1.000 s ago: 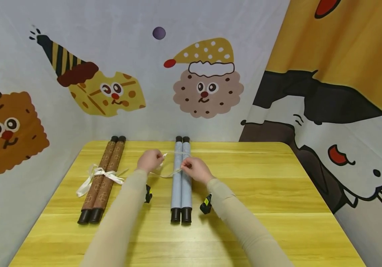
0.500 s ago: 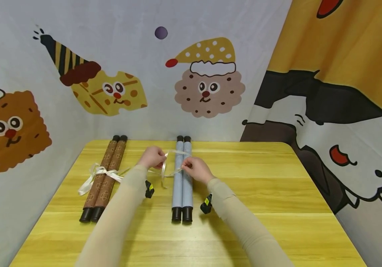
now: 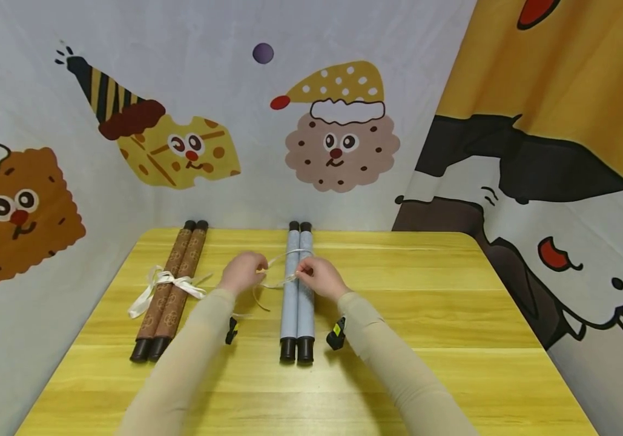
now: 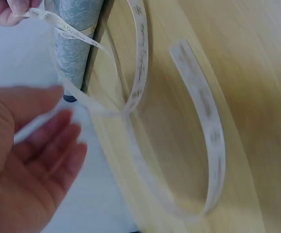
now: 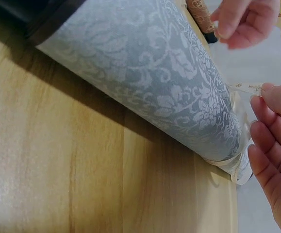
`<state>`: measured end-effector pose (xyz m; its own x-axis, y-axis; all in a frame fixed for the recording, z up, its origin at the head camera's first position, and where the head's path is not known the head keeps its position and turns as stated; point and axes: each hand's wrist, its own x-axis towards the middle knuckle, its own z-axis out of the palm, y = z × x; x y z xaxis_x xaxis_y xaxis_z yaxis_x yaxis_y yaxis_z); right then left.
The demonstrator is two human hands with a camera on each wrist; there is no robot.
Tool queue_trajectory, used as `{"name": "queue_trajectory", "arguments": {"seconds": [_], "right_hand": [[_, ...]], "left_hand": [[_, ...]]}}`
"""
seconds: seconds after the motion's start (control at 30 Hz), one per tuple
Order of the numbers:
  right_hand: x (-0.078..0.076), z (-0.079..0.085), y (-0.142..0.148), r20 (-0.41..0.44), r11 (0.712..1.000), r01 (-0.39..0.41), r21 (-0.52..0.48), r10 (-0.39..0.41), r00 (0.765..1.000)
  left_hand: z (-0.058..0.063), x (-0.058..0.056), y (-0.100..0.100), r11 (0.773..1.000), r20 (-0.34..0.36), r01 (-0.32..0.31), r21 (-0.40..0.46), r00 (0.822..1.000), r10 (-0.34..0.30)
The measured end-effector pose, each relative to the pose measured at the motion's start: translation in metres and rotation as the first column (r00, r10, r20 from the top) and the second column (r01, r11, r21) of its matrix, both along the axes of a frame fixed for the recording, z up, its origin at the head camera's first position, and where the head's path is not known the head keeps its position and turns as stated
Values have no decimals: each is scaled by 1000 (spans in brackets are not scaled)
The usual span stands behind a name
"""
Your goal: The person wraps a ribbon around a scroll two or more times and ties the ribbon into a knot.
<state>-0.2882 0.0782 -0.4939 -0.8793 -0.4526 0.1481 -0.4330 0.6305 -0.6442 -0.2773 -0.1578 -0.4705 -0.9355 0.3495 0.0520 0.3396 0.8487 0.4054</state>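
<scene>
Two light blue patterned scrolls [image 3: 288, 309] with dark end caps lie side by side on the table, a thin printed white ribbon [image 4: 141, 58] passing around them. My right hand [image 3: 322, 277] pinches the ribbon between thumb and index finger just over the right scroll, and the right wrist view shows the strip at those fingertips. Left of the scrolls is my left hand [image 3: 242, 274], its thumb and fingers apart in the left wrist view. The ribbon loops past its fingertips, and one loose end curls over the wood.
Two brown patterned scrolls [image 3: 172, 284] lie farther left, tied together with a white ribbon bow [image 3: 165, 279]. Under everything is the yellow wood-grain table [image 3: 409, 315]. A cartoon-printed cloth [image 3: 207, 66] hangs behind its far edge.
My left hand moved right and up with the ribbon, then back left and lower, and its fingers are now off the strip. The right hand stays in place, pinching the ribbon.
</scene>
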Motion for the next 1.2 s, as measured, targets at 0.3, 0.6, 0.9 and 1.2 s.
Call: {"name": "queue_trajectory", "arguments": {"seconds": [0.3,0.6,0.9,1.2], "right_hand": [[0,2,1,6,1000,18,6,-18,1000],[0,2,0,18,1000,29,12,-29,999],[-2,7,-2,0,1000,12,27,-12,1000],[-6,17,1,-27,996,-37,80,39,999]], "left_hand": [[-11,21,-11,948,33,314,-54,949,-312],[-26,33,-1,915,-72,376,-146,918,-389],[-1,37,7,967,71,214,140,972,-225],[28,54,35,871,28,287,398,946,-324]]}}
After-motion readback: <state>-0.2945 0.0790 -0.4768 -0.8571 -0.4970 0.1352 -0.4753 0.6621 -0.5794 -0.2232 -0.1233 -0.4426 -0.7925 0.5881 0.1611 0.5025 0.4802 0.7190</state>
